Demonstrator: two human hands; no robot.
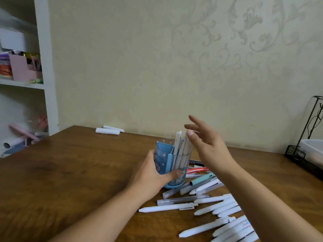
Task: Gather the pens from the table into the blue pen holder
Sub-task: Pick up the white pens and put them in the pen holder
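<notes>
The brown wooden surface point(61, 172) meets a pale wall point(139, 67) with a swirly leaf pattern. Two white paper rolls point(109, 131) lie side by side at the far edge, close to the wall. On the left stands a white shelf point(47, 75). It holds a pink box point(21, 69) and some blurry, colourful things. At the far right sits a black wire rack point(304, 154) with a white tub point(314, 149) in it.
</notes>
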